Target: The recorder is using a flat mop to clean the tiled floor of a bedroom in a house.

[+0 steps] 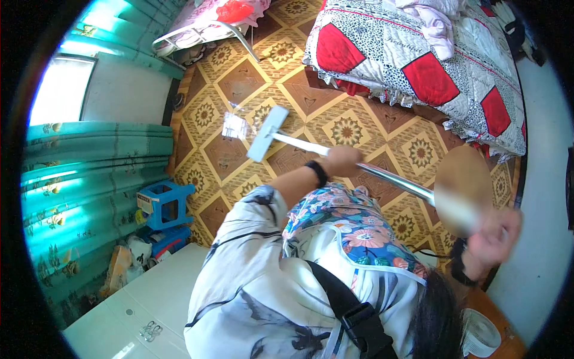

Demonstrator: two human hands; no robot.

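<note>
A flat mop with a light blue-grey rectangular head lies across the patterned floor, its white and metal handle slanting down to the right. My left hand is closed around the handle's white lower part, a black band on its wrist. Toward the right, my right hand is curled at the handle's upper end, also with a dark band at the wrist. A blurred oval patch hides part of the handle and the fingers there. A floral apron covers my front.
A bed with a red, black and white quilt stands at upper right, a metal-framed bed at upper left. Blue plastic stools and bags are by the green curtain. A white cabinet is at lower left, a white basket at lower right.
</note>
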